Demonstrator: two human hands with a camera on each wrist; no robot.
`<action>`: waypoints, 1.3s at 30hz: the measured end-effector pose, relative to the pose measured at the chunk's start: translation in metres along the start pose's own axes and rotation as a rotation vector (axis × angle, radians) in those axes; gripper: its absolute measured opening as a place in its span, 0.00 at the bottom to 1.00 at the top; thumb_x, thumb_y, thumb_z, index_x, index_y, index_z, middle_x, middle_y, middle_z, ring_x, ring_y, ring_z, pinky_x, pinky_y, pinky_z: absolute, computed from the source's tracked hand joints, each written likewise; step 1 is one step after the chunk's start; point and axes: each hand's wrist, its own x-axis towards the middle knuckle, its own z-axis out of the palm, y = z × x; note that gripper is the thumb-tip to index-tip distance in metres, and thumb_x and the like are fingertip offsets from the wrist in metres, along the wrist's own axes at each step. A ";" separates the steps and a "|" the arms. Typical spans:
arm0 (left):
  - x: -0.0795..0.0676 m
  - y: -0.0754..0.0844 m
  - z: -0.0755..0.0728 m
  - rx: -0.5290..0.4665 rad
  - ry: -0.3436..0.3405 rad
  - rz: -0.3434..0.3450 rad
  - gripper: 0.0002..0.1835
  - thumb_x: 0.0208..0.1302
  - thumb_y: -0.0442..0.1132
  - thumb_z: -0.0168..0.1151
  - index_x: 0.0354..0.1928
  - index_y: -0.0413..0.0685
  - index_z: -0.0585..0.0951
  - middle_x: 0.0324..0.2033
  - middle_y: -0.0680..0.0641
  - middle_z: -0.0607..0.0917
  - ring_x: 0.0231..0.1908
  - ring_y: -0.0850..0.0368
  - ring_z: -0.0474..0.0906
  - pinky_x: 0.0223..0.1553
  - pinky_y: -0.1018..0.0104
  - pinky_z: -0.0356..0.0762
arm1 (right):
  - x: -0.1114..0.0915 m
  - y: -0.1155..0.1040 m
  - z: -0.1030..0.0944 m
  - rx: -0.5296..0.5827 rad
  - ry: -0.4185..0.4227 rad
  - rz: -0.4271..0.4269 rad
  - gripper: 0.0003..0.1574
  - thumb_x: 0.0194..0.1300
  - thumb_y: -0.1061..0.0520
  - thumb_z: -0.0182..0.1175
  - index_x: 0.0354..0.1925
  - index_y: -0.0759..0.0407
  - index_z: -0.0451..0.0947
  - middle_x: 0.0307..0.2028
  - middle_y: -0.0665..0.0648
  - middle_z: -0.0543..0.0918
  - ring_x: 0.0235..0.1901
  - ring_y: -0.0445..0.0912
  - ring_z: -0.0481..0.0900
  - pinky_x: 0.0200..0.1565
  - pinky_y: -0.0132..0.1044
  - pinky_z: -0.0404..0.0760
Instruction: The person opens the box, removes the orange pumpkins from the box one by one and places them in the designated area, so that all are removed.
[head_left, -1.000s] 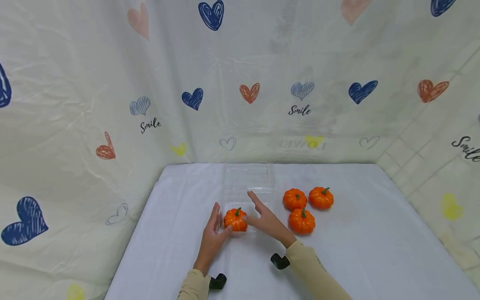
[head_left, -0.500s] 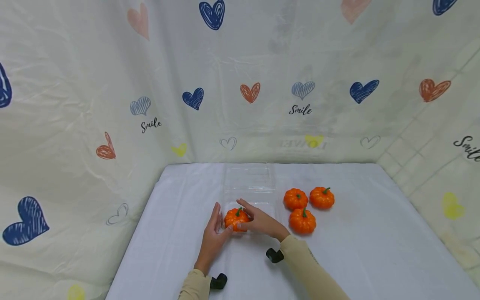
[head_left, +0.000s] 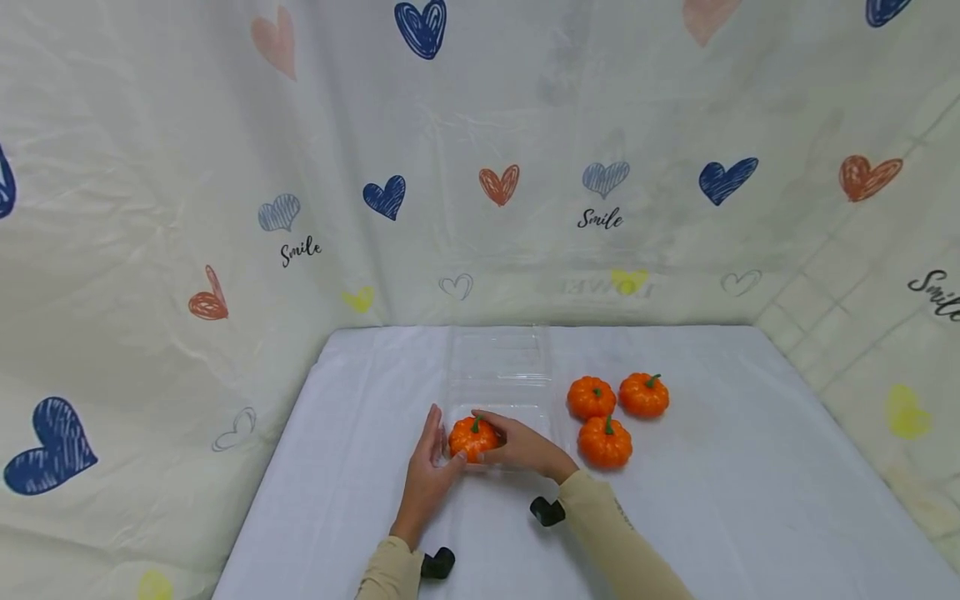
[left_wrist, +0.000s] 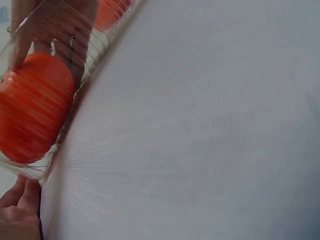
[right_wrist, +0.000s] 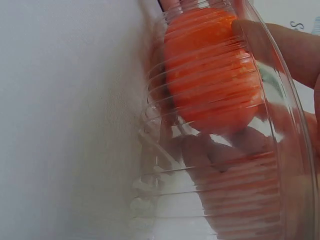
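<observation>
A clear plastic clamshell container (head_left: pixel 534 410) stands on the table with its lid (head_left: pixel 498 354) folded back. Inside its front left corner sits an orange toy pumpkin (head_left: pixel 471 437) with a green stem, seen through the ribbed wall in both wrist views. My left hand (head_left: pixel 426 483) holds the container at that corner, fingers along the left side and thumb at the front. My right hand (head_left: pixel 525 448) grips the pumpkin from the right, thumb in front and fingers behind, reaching over the wall. The undersides of the fingertips are partly hidden.
Right of the container, three more pumpkins lie close together: one at the front (head_left: pixel 604 442), one behind it (head_left: pixel 591 397) and one at the far right (head_left: pixel 643 395). A white cloth covers the table (head_left: pixel 675 517). A heart-patterned curtain (head_left: pixel 540 108) hangs behind.
My right hand has moved slightly left and its fingers have closed around the pumpkin in the container. The left hand has stayed at the container's corner.
</observation>
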 end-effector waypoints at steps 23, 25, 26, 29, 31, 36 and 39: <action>0.001 0.003 0.003 0.059 0.020 0.013 0.48 0.72 0.44 0.71 0.86 0.45 0.55 0.85 0.48 0.55 0.78 0.42 0.63 0.74 0.54 0.63 | -0.003 -0.007 0.000 0.058 0.296 -0.043 0.43 0.65 0.56 0.77 0.74 0.56 0.72 0.72 0.62 0.73 0.67 0.62 0.74 0.68 0.62 0.77; 0.002 0.002 0.003 0.055 0.019 0.015 0.48 0.72 0.42 0.71 0.86 0.45 0.55 0.85 0.47 0.55 0.78 0.42 0.63 0.74 0.53 0.62 | -0.004 -0.009 -0.002 0.068 0.334 -0.053 0.43 0.65 0.56 0.77 0.74 0.56 0.72 0.70 0.62 0.73 0.66 0.60 0.75 0.68 0.61 0.77; 0.002 0.001 0.003 0.054 0.018 0.014 0.48 0.72 0.41 0.71 0.86 0.45 0.55 0.85 0.47 0.55 0.78 0.42 0.63 0.74 0.53 0.62 | -0.004 -0.010 -0.002 0.072 0.350 -0.058 0.44 0.64 0.56 0.77 0.74 0.57 0.71 0.70 0.61 0.74 0.66 0.60 0.75 0.68 0.61 0.77; 0.002 0.001 0.003 0.042 0.017 0.007 0.48 0.72 0.38 0.70 0.86 0.45 0.55 0.85 0.48 0.55 0.78 0.43 0.63 0.75 0.54 0.62 | -0.004 -0.011 -0.005 0.063 0.397 -0.079 0.45 0.64 0.55 0.78 0.74 0.58 0.71 0.68 0.61 0.74 0.64 0.58 0.75 0.68 0.59 0.77; 0.002 0.001 0.003 0.046 0.017 0.001 0.48 0.72 0.39 0.70 0.86 0.46 0.55 0.85 0.49 0.55 0.78 0.43 0.63 0.75 0.54 0.62 | -0.006 -0.012 -0.007 0.069 0.419 -0.095 0.46 0.63 0.54 0.79 0.74 0.59 0.71 0.68 0.60 0.74 0.64 0.57 0.75 0.68 0.59 0.78; 0.001 0.000 0.001 0.043 0.027 -0.002 0.48 0.72 0.39 0.71 0.86 0.46 0.55 0.85 0.50 0.54 0.79 0.43 0.62 0.75 0.51 0.60 | -0.015 -0.018 -0.014 0.085 0.455 -0.113 0.49 0.63 0.53 0.80 0.75 0.59 0.69 0.70 0.60 0.73 0.64 0.57 0.73 0.69 0.57 0.77; 0.000 0.000 0.001 0.038 0.026 -0.010 0.48 0.71 0.39 0.71 0.86 0.47 0.55 0.85 0.51 0.54 0.79 0.43 0.61 0.75 0.51 0.60 | -0.022 -0.018 -0.020 0.078 0.488 -0.091 0.49 0.64 0.52 0.80 0.75 0.59 0.68 0.70 0.60 0.72 0.65 0.57 0.72 0.69 0.57 0.76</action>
